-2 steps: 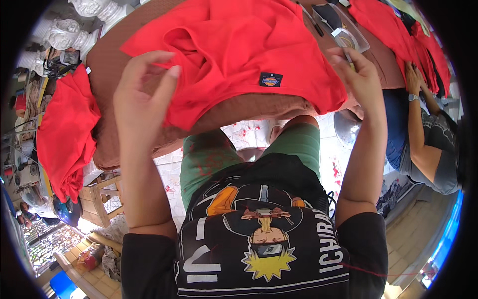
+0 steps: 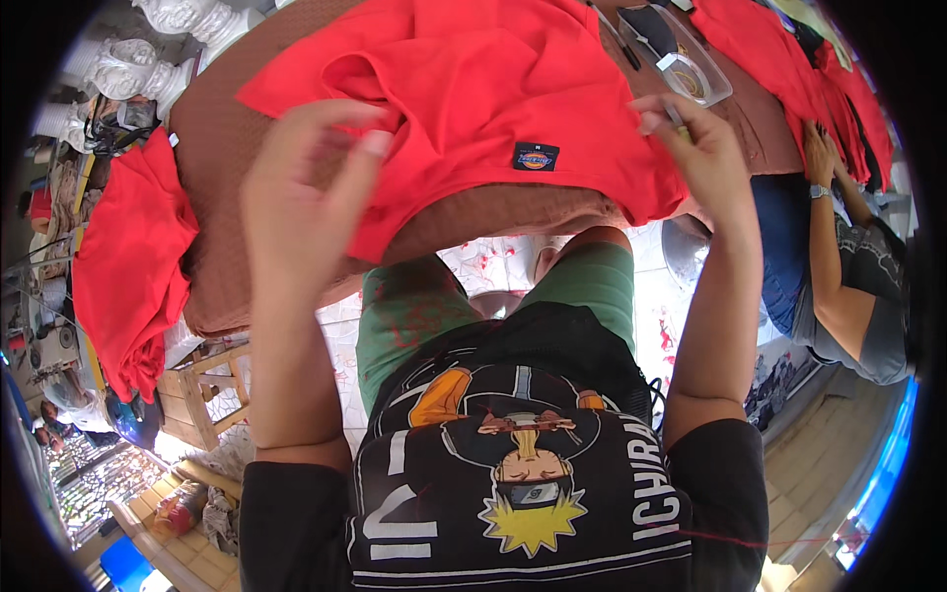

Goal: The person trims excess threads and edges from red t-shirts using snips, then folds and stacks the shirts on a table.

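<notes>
Clock faces centred on the view. Red garment (image 2: 503,94) at 12, spread loosely on the brown cloth-covered table (image 2: 222,128). Black label (image 2: 536,157) near its lower edge, face up. An opening in the fabric gapes toward 11; nothing visible inside.

Left hand (image 2: 306,187) at 10, over the garment's left part. Thumb and fingers spread apart, blurry; can't tell if it touches the fabric. Right hand (image 2: 695,138) at 2, by the garment's right edge, fingers bent in, small thin tool (image 2: 677,118) gripped between them. Exact tool type unclear.

Container: clear plastic box (image 2: 723,91) at 1, on the table just beyond the right hand, open-topped as far as I can see. Contents: dark curved piece (image 2: 651,30) at the far end, small white tag (image 2: 667,61) mid-box, a roundish item at the near end, too unclear to name. Black pen (image 2: 623,44) lies outside, just left of the box.

Second red garment (image 2: 138,257) hangs at 9. Co-worker's hand (image 2: 817,153) on red cloth (image 2: 755,59) at 2.
</notes>
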Demonstrator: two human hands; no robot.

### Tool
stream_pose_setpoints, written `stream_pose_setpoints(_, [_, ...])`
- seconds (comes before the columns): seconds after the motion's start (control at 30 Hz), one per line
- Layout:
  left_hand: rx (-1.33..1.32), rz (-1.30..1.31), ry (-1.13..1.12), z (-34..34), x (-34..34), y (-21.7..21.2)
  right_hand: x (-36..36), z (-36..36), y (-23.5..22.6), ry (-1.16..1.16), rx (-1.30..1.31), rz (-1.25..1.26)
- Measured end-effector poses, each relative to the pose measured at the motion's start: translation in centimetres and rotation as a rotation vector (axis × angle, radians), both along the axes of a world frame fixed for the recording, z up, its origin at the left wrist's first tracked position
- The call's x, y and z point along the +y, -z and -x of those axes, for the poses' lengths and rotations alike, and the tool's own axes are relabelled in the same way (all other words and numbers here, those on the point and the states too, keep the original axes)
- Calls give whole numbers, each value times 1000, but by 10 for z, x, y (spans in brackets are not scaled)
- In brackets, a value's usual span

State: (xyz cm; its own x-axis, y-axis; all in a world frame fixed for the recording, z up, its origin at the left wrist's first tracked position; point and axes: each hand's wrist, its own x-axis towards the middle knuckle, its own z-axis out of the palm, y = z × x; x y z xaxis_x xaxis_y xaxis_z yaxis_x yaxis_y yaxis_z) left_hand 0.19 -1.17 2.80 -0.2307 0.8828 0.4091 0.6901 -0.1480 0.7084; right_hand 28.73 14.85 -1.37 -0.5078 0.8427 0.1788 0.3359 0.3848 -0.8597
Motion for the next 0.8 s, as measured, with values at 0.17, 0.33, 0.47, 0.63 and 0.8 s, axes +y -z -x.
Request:
stream_pose_setpoints(0.17, [45,112,280,-42,16,46,-27,39,4,-227,-85,116])
stream_pose_setpoints(0.33, [97,80,169,-59,36,89,-30,52,35,-206,-70,102])
stream_pose_setpoints(0.47, [133,93,127,-61,43,93,-29,54,45,-161,-25,159])
stream_pose_setpoints(0.63, [190,76,149,-55,45,98,-30,58,49,-159,-77,18])
stream_pose_setpoints(0.8, [64,84,135,-55,47,103,-32,66,48,-158,-97,-80])
